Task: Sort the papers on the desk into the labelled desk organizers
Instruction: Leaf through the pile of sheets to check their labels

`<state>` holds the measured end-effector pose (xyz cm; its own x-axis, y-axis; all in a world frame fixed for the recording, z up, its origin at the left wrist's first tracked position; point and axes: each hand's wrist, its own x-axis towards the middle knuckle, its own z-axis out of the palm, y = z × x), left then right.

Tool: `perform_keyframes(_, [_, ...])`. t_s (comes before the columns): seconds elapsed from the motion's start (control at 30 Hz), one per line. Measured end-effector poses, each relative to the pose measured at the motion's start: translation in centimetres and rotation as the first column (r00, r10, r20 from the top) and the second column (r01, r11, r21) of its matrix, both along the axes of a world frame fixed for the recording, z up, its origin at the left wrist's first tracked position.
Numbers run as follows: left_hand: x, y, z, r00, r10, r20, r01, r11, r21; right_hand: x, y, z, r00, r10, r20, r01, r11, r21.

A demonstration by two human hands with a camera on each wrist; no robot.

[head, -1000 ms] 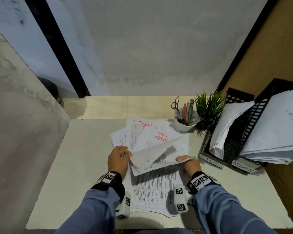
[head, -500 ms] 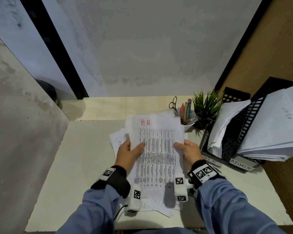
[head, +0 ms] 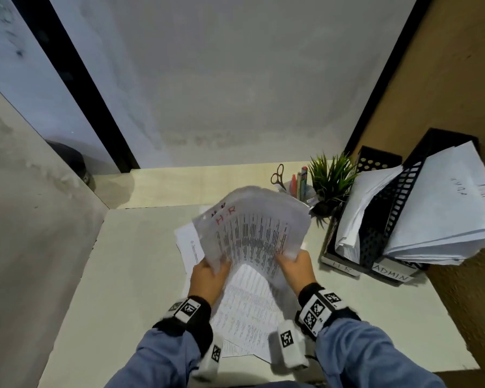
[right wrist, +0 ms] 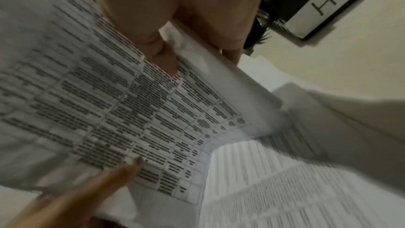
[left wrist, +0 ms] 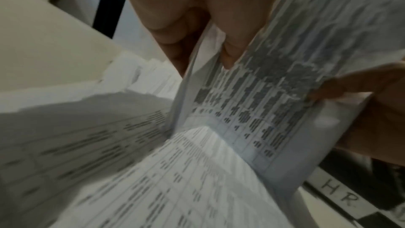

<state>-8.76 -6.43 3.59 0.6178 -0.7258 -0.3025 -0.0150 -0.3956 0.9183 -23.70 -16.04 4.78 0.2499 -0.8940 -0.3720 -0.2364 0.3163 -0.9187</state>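
Note:
A bundle of printed sheets marked HR in red (head: 252,225) is lifted off the desk and bows upward. My left hand (head: 209,271) pinches its near left edge, thumb on the printed face (left wrist: 232,48). My right hand (head: 291,264) pinches the near right corner (right wrist: 166,55). More printed papers (head: 247,309) lie flat on the desk beneath. At the right stand two black organizers, one labelled HR (head: 340,266) and one labelled ADMIN (head: 391,274), both holding white sheets.
A white cup with scissors and pens (head: 294,180) and a small green plant (head: 331,177) stand behind the papers. Partition walls close the left, back and right of the pale desk (head: 129,275).
The HR sheets lay flat under both hands half a second ago; now both hands have raised them off the pile and they curl up and tilt right.

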Motion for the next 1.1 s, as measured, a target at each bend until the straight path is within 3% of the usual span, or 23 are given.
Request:
perform_keyframes(0.07, [0.1, 0.2, 0.5, 0.995, 0.029, -0.093, -0.031, 0.999, -0.021, -0.2, -0.7, 0.4, 1.0, -0.003, 0.007, 0.003, 1.0, -0.012])
perform_keyframes(0.13, [0.4, -0.3, 1.8, 0.996, 0.015, -0.093, -0.023, 0.995, -0.093, -0.7, -2.1, 1.5, 1.0, -0.004, -0.005, 0.003, 0.992, -0.127])
perform_keyframes(0.3, [1.3, -4.2, 6.3, 0.974, -0.061, 0.218, 0.109, 0.97, -0.217, -3.3, -6.0, 5.3, 0.995, -0.095, -0.041, 0.061, 0.855, -0.516])
perform_keyframes(0.4, [0.7, -6.8, 10.2, 0.911, -0.135, 0.391, 0.239, 0.943, -0.231, -5.8, -8.8, 6.5, 0.884, -0.407, -0.231, 0.126, 0.683, -0.719])
perform_keyframes(0.43, [0.5, -7.7, 11.3, 0.885, -0.154, 0.44, 0.277, 0.934, -0.228, -6.7, -9.9, 6.2, 0.825, -0.476, -0.304, 0.158, 0.711, -0.685])
perform_keyframes(0.5, [-0.5, -9.2, 13.7, 0.808, -0.194, 0.556, 0.353, 0.915, -0.194, -8.1, -11.7, 5.0, 0.768, -0.47, -0.434, 0.305, 0.866, -0.397])
perform_keyframes(0.57, [-1.8, -10.9, 15.4, 0.727, -0.257, 0.637, 0.436, 0.889, -0.139, -9.2, -12.5, 4.1, 0.826, -0.379, -0.418, 0.404, 0.914, -0.029])
perform_keyframes(0.6, [-2.5, -11.8, 15.9, 0.695, -0.293, 0.657, 0.477, 0.871, -0.116, -9.6, -12.7, 3.9, 0.855, -0.334, -0.396, 0.388, 0.919, 0.064])
perform_keyframes(0.63, [-3.2, -12.6, 16.4, 0.665, -0.321, 0.675, 0.508, 0.856, -0.093, -10.0, -12.8, 3.9, 0.865, -0.31, -0.395, 0.366, 0.928, 0.073])
perform_keyframes(0.77, [-6.1, -15.6, 17.9, 0.573, -0.387, 0.723, 0.589, 0.808, -0.034, -11.3, -13.6, 4.6, 0.884, -0.322, -0.34, 0.293, 0.947, -0.135])
perform_keyframes(1.1, [-12.8, -20.6, 15.7, 0.443, -0.533, 0.721, 0.623, 0.761, 0.18, -14.1, -14.7, 10.1, 0.829, -0.181, -0.53, 0.024, 0.957, -0.288])
